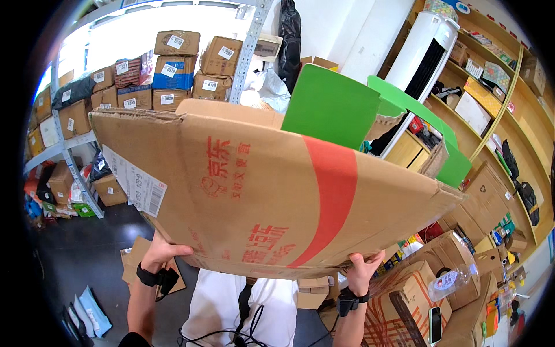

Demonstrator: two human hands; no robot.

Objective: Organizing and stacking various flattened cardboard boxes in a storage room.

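Note:
A large flattened cardboard box (256, 186) with red printing, a curved red band and a shipping label (135, 181) fills the middle of the view, raised off the floor in front of my legs. My left hand (167, 251) grips its lower left edge, thumb on the near face. At the lower right edge my right hand (364, 269) holds it the same way. The fingers of both hands are partly hidden behind the cardboard. Green card pieces (331, 106) stick up behind the top edge; whether they are held with the box I cannot tell.
Metal shelving (249, 52) with several labelled parcels stands at the left. A tall white air conditioner (427, 56) and wooden shelves (516, 126) are at the right. A carton (407, 299) bears a phone (435, 325) and a plastic bottle (451, 284). Cardboard (138, 256) and mailer bags (93, 312) lie on the floor.

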